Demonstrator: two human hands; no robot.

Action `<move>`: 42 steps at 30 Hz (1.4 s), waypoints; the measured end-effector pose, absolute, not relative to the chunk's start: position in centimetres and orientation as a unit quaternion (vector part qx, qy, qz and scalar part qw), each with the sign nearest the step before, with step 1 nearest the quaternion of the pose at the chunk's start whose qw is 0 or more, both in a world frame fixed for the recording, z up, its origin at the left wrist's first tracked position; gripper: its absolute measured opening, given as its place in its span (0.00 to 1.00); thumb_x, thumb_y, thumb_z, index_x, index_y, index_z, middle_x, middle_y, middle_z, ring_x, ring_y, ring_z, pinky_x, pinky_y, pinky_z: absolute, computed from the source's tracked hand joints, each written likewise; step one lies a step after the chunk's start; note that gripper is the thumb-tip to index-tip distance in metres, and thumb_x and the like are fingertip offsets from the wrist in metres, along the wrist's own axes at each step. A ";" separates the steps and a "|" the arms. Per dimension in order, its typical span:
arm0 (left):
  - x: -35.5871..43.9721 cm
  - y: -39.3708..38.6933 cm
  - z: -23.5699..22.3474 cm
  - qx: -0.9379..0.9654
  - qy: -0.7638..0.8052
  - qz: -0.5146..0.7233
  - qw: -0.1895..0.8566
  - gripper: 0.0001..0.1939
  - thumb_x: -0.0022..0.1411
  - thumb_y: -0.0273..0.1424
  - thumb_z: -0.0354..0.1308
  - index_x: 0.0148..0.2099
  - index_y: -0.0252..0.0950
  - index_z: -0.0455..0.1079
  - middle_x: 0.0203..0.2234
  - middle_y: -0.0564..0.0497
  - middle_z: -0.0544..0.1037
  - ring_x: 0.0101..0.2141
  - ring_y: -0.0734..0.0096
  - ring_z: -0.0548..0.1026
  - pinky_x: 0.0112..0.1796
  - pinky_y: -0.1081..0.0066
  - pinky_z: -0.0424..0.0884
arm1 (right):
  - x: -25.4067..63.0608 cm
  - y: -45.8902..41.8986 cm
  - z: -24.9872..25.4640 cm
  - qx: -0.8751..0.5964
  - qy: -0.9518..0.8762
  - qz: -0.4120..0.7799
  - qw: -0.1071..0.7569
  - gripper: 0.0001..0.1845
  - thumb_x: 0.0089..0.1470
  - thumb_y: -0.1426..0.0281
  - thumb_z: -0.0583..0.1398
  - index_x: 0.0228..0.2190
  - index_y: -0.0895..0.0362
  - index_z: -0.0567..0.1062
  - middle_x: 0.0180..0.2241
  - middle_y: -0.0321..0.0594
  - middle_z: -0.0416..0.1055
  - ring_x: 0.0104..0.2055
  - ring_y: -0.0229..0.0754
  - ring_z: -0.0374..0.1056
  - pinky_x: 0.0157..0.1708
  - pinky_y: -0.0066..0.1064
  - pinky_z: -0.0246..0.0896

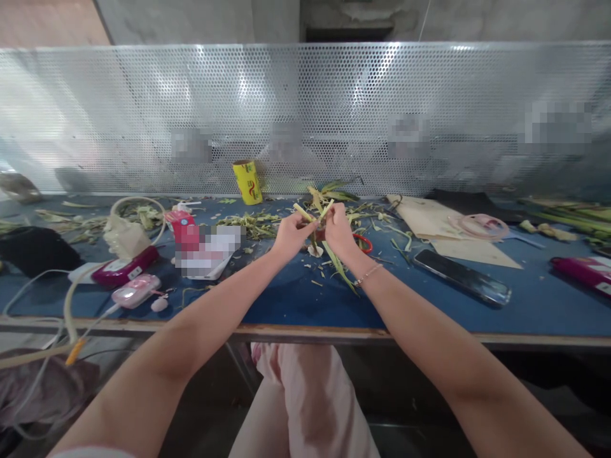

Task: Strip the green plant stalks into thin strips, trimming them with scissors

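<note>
You had both hands close together over the table (296, 305), near the middle. Your left hand (289, 236) had its grip closed, thumb and fingers pinched on a pale green stalk piece (302, 212), and your right hand (338, 234) had its grip closed round a second stalk piece (326, 209), its tip poking up beside the fingers. The two pieces leaned toward each other between your hands; whether they touched, you could not tell. A long green leaf (340, 270) slanted down below your right hand, and a red loop handle (364, 243) showed just beside that wrist. Plant scraps (252, 224) lay strewn around, with a yellow cylinder (247, 182) beyond your left hand. A dark phone (462, 278) lay to the right, near a sheet of brown paper (420, 219).
</note>
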State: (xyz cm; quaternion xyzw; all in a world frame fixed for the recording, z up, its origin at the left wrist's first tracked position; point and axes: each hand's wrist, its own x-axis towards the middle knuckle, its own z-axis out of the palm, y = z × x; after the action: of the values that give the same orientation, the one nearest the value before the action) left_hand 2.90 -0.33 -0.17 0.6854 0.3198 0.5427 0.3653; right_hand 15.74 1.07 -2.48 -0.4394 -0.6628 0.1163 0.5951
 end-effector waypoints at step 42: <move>2.6 -1.2 1.0 0.508 0.280 0.432 0.690 0.01 0.53 0.21 0.57 0.30 0.28 0.69 0.18 0.51 0.73 0.20 0.81 0.70 0.26 0.77 0.68 | 16.1 -3.0 0.0 -0.426 -0.736 -0.020 0.526 0.12 0.58 0.59 0.49 0.32 0.53 0.66 0.18 0.33 0.63 0.18 0.35 0.55 0.24 0.28 0.49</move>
State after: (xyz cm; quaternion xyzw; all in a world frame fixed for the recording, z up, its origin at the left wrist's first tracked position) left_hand 2.62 -1.23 0.96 0.5085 0.2797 0.4324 0.6901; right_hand 16.14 -3.03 -0.01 -0.4261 -0.7361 -0.0197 0.5255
